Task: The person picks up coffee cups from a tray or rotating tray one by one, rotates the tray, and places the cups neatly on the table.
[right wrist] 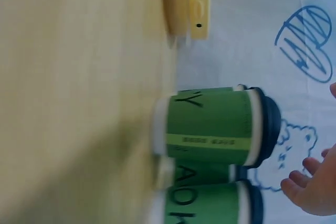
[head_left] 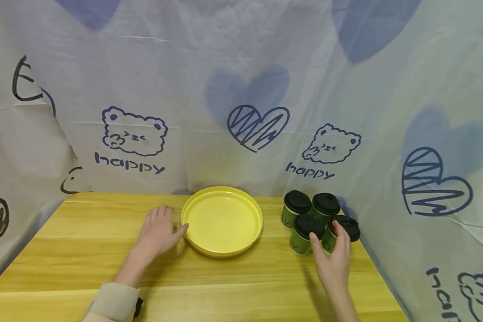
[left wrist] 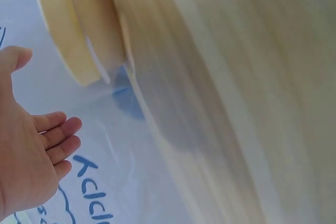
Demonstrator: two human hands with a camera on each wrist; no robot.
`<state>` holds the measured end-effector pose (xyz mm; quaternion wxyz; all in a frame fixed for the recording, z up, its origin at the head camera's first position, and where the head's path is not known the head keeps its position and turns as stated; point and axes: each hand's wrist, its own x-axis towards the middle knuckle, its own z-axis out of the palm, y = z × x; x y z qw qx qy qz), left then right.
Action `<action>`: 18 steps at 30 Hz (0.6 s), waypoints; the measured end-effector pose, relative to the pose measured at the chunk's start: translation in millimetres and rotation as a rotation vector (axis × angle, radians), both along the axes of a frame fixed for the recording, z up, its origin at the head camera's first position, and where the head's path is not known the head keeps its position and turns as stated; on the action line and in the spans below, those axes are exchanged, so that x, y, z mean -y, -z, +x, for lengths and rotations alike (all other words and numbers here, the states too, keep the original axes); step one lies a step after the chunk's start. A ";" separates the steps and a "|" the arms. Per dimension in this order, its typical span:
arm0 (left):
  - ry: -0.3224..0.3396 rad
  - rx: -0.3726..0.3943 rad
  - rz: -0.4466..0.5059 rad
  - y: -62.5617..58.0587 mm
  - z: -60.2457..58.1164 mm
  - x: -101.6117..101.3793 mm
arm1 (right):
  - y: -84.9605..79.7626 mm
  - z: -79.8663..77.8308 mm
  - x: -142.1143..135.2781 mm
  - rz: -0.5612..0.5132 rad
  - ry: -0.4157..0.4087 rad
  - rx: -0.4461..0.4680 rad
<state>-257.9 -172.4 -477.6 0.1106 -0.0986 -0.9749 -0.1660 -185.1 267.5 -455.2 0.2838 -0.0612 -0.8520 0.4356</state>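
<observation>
A round yellow tray (head_left: 223, 221) with a raised rim sits at the back middle of the wooden table. My left hand (head_left: 158, 235) is just left of it, fingers straight, thumb spread toward the rim; whether it touches is hard to tell. On the right, several green paper cups with black lids stand upright in a tight cluster. My right hand (head_left: 333, 259) hovers by the front left cup (head_left: 300, 243) and the front right cup (head_left: 348, 226), thumb and fingers spread. In the right wrist view, its fingers (right wrist: 299, 182) appear apart from the lids, holding nothing.
Two more cups, a back left cup (head_left: 297, 202) and a back right cup (head_left: 326, 204), stand behind the front pair. A white cloth (head_left: 193, 89) printed with bears and hearts hangs behind the table (head_left: 209, 290) and along both sides.
</observation>
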 end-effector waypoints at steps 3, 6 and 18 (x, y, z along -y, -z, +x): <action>-0.009 -0.025 -0.002 -4.0 6.3 4.0 | -8.0 -5.4 2.2 0.136 -0.061 -0.072; -0.010 -0.047 -0.003 -8.2 11.6 8.0 | -14.1 -13.1 6.9 0.240 -0.137 -0.092; 0.024 0.020 -0.047 -14.4 11.2 6.9 | -30.6 -54.2 46.2 0.623 -0.291 0.196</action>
